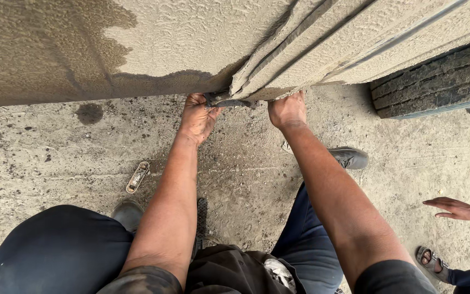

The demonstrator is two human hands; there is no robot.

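While both your arms reach forward to the bottom edge of the big dust-caked tyre standing in front of you, keep the two grips working as a pair: your left hand is curled tight around a dark metal tool whose tip is tucked under the tyre's tread edge, and your right hand is clamped on the ribbed tread just beside it, fingers hooked over the lip and out of sight. To my eye the work here is prying or lifting at that edge, so hold the tool low and flat to the ground, pull with the right hand close to where the tool bites, and keep your fingers clear of the gap should the tread drop back. Mind your footing: your right shoe sits just behind your right hand, your left shoe is under your left forearm, and a small metal clip-like piece lies on the gritty concrete floor left of that arm, where it could roll underfoot. A second tyre lies well off beyond your right hand, and another person's open hand and sandalled foot hover near your right elbow, so leave them room.
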